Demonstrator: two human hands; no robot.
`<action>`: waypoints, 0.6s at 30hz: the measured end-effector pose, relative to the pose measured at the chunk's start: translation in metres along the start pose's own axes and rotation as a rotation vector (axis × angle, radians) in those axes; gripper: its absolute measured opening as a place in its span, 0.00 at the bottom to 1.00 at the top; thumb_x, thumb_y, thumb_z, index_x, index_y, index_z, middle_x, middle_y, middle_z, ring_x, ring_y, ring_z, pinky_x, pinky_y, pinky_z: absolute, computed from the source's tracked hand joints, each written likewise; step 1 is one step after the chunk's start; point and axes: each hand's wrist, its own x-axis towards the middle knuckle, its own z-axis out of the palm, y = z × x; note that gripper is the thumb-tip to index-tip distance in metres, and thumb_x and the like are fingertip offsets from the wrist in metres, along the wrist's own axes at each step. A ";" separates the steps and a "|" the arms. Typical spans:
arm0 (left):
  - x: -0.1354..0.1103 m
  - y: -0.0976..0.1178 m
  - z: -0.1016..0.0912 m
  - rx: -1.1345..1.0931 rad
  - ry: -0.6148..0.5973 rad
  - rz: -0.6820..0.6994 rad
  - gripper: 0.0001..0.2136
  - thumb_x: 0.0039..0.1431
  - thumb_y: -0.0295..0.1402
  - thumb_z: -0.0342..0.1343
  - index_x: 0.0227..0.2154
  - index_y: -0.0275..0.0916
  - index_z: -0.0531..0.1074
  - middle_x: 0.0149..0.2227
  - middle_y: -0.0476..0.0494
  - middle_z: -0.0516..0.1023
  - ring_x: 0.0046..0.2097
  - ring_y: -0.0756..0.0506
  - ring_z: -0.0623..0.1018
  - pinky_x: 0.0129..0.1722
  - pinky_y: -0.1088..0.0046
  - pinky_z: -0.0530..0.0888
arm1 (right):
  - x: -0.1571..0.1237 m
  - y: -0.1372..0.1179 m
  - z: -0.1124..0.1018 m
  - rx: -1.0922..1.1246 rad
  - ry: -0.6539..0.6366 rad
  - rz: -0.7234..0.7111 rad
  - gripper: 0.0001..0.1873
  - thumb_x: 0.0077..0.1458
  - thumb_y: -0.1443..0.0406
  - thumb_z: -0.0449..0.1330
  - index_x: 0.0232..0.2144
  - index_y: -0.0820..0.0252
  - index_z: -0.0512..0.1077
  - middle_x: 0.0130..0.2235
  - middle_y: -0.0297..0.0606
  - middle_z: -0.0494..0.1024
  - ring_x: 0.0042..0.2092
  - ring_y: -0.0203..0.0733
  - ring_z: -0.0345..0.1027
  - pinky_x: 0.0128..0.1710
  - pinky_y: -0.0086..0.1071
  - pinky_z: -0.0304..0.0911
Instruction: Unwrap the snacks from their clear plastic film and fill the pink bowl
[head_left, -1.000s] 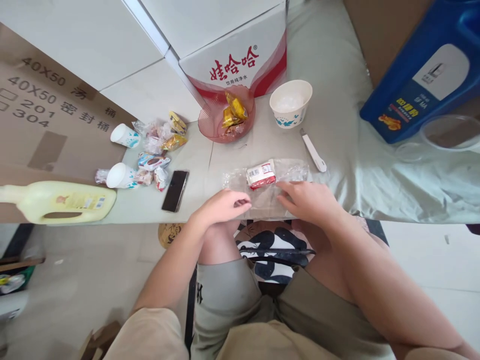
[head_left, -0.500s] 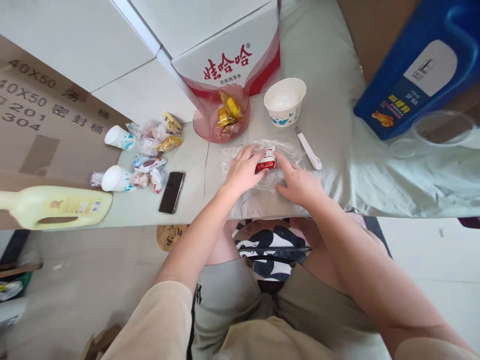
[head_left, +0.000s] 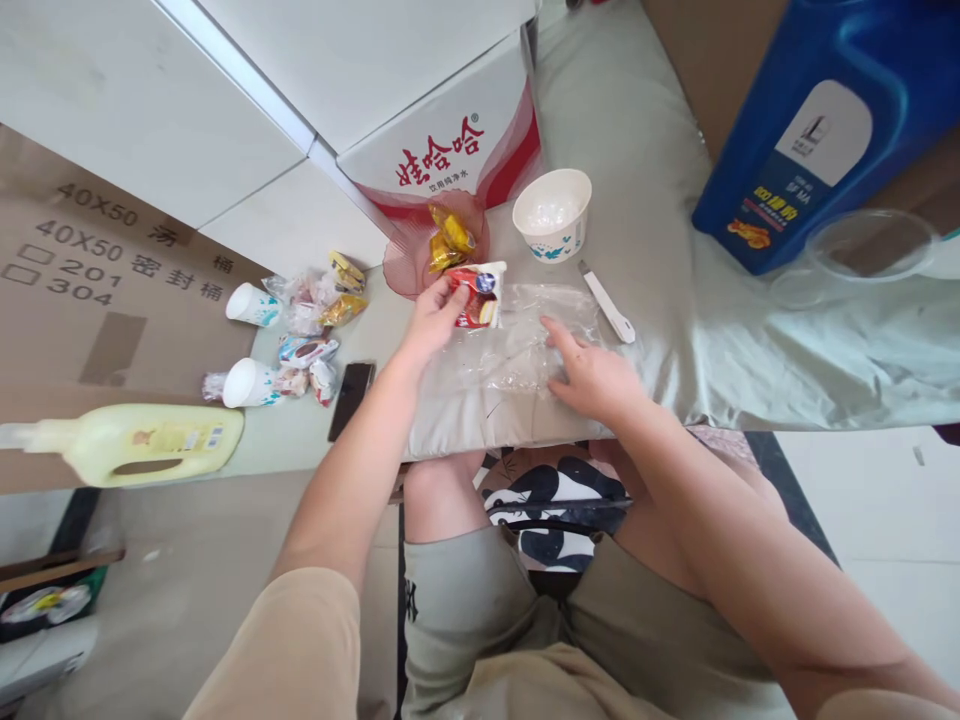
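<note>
My left hand (head_left: 431, 318) pinches a red and white snack packet (head_left: 477, 294) and holds it up just in front of the pink glass bowl (head_left: 409, 272), which has yellow wrapped sweets (head_left: 448, 240) in it. A clear plastic bag (head_left: 525, 345) lies flat on the table before me. On its right part rests my right hand (head_left: 592, 375), fingers spread and pressing it down.
A white paper bowl (head_left: 553, 213) and a white utensil (head_left: 608, 303) lie beyond the bag. Left are a phone (head_left: 349, 399), loose wrapped snacks (head_left: 315, 320), two tipped paper cups (head_left: 250, 380) and a yellow jug (head_left: 142, 440). A blue jug (head_left: 825, 130) and clear lid (head_left: 870, 245) stand right. A printed carton (head_left: 442, 150) sits behind.
My left hand has taken the red and white packet off the plastic bag and carried it up towards the pink bowl. My right hand stays on the bag.
</note>
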 end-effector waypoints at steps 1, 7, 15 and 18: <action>0.004 0.001 -0.009 -0.022 0.060 0.021 0.17 0.65 0.47 0.54 0.46 0.40 0.71 0.44 0.44 0.80 0.45 0.45 0.79 0.50 0.64 0.76 | 0.000 -0.001 0.000 -0.001 -0.003 0.003 0.47 0.58 0.63 0.55 0.74 0.47 0.41 0.63 0.43 0.73 0.50 0.56 0.76 0.45 0.46 0.70; 0.044 0.015 -0.063 0.375 0.237 0.190 0.14 0.59 0.46 0.60 0.39 0.42 0.73 0.42 0.43 0.79 0.50 0.40 0.77 0.52 0.63 0.73 | 0.000 -0.001 0.003 -0.008 0.023 0.006 0.44 0.58 0.62 0.54 0.74 0.47 0.44 0.63 0.42 0.73 0.49 0.55 0.76 0.43 0.45 0.70; 0.085 0.013 -0.058 0.682 -0.200 0.044 0.09 0.45 0.36 0.67 0.31 0.41 0.78 0.28 0.47 0.76 0.38 0.42 0.77 0.44 0.67 0.74 | 0.001 0.002 0.005 -0.007 0.019 0.008 0.42 0.59 0.61 0.54 0.73 0.48 0.46 0.64 0.41 0.72 0.48 0.55 0.77 0.41 0.44 0.70; 0.086 0.022 -0.058 0.465 -0.301 -0.044 0.13 0.44 0.34 0.67 0.36 0.41 0.80 0.32 0.46 0.80 0.38 0.43 0.78 0.41 0.68 0.75 | 0.000 0.002 0.006 -0.007 0.029 -0.003 0.41 0.59 0.61 0.54 0.73 0.50 0.48 0.64 0.42 0.72 0.49 0.54 0.76 0.41 0.42 0.70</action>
